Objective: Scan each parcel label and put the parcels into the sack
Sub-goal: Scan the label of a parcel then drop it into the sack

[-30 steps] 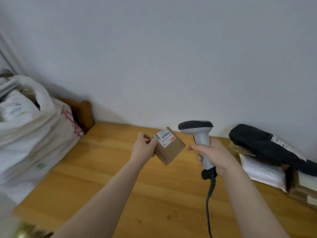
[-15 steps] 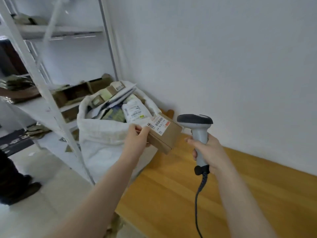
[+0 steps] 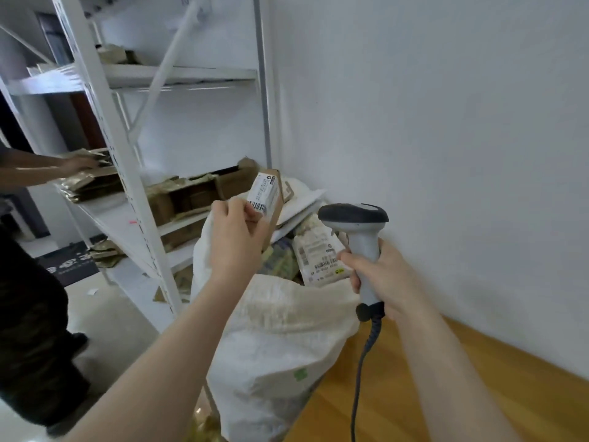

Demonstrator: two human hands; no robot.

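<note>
**Left hand** (image 3: 237,237): fingers and thumb are curled round the lower end of a box (image 3: 274,199), gripping it.
**Box:** small, brown cardboard, long side nearly upright. It is held in the air above the sack's open mouth, toward the far-left part of the rim. Whether it touches the contents cannot be told.
**Label** (image 3: 262,194): white, on the box face turned to the camera, with the barcode at its lower end beside the fingertips.

**Right hand** (image 3: 387,275): wrapped round the handle of a scanner (image 3: 353,215), clasping it.
**Scanner:** grey handle, dark head, upright over the sack's right side, apart from the box.
**Cable** (image 3: 363,355): dark, hangs from the handle base down past the sack's right flank.

**Sack** (image 3: 287,330): white woven, standing open, near rim slumped, well filled.
- Packet (image 3: 318,255): white with a printed label, leaning at the right side of the sack, just beside the scanner handle.
- Mailer (image 3: 302,204): white and flat, sticking out at the far side of the sack, behind the box.
- Other parcels: too blurred to tell apart.

**Table** (image 3: 446,393): wood, right of the sack, its edge meeting the sack's flank.
**Wall** (image 3: 446,122): white, behind the sack and to its right.
**Rack** (image 3: 127,186): white metal, left of and behind the sack. Its shelves bear brown cartons (image 3: 197,194).
**Person** (image 3: 41,169): far left of the sack, one arm reaching onto a rack shelf.
</note>
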